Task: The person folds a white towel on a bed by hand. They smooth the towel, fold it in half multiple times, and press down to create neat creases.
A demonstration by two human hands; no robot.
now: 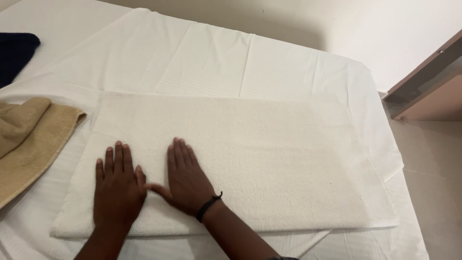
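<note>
Tan towel (29,139) bunched at nine o'clock, just beside the white towel (250,159) and partly cut off by the frame edge. Dark blue cloth (17,55) at ten o'clock, well apart, also cropped. White sheet (216,53) beneath everything, creased toward twelve o'clock. Wooden furniture edge (428,82) at two o'clock, beyond the bed corner; tiled floor (433,168) at three o'clock. Nothing between the hands and the cloth.

No open containers in sight.

Folded white towel flat across the centre, long side running nine to three o'clock. Left hand (118,190) laid flat on it at seven o'clock, fingers spread. Right hand (185,180) flat just beside, fingers close together, thumb touching the left hand; black band (208,207) at the wrist.

Number of towel layers hard to judge, possibly two. Forearms cut off at six o'clock.
</note>
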